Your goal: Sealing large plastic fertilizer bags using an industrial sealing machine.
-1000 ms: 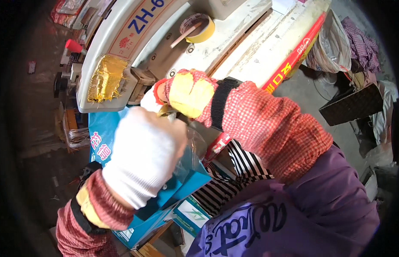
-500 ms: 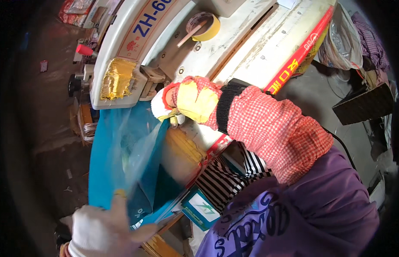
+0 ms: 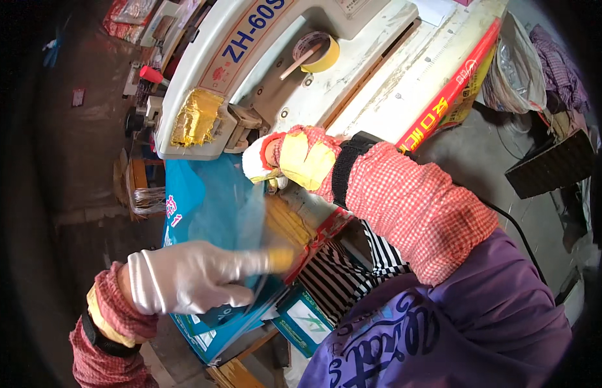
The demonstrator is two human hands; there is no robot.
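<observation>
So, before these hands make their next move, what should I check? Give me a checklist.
1. Left hand clear of the machine: ok; it is apart from it, over the blue packaging, with finger and thumb spread.
2. Right hand well away from the machine's end: not ok; it sits close by it, though contact is unclear.
3. Right hand's grip: cannot tell; the glove and sleeve hide the fingers.
4. Clear plastic smooth: cannot tell; it is see-through and partly blurred.
5. Yellow tape roll out of the way: ok; it lies on the machine, apart from both hands.
</observation>
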